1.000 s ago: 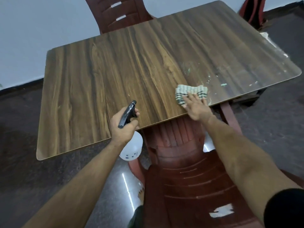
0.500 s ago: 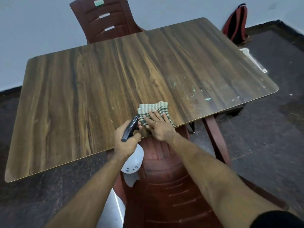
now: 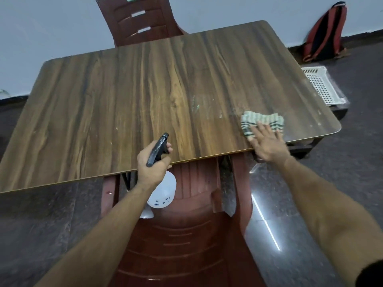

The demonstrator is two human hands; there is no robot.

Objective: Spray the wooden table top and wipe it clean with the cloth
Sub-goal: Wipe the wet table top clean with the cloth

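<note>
Wiping is the step in hand. Right hand lies flat on the striped cloth, fingers straight and spread, pressing it to the table close to the near edge, not far from the near right corner. The heel of that hand overhangs the near edge. No curl round the cloth: this grip is a flat press, not a pinch.

Left hand holds the spray bottle, fingers curled round its neck; black nozzle head points out over the table, white body hangs below the near edge, about mid-way along it. Whether a finger sits on the trigger cannot be told from here.

Surface state: pale and greenish flecks and a dull smear show left of the cloth, toward the middle of the right half (probably marks not yet lifted). A few small specks lie between the cloth and the right edge. The left half looks unmarked, though sheen makes wetness hard to judge.

Judgement: spraying seems done for this patch; wiping is partway.

Next move calls for steady downward pressure while sliding the cloth across the flecked patch, keeping it flat so it does not bunch, and keeping it from running off the near edge. Bottle may stay idle unless the marks resist.
</note>
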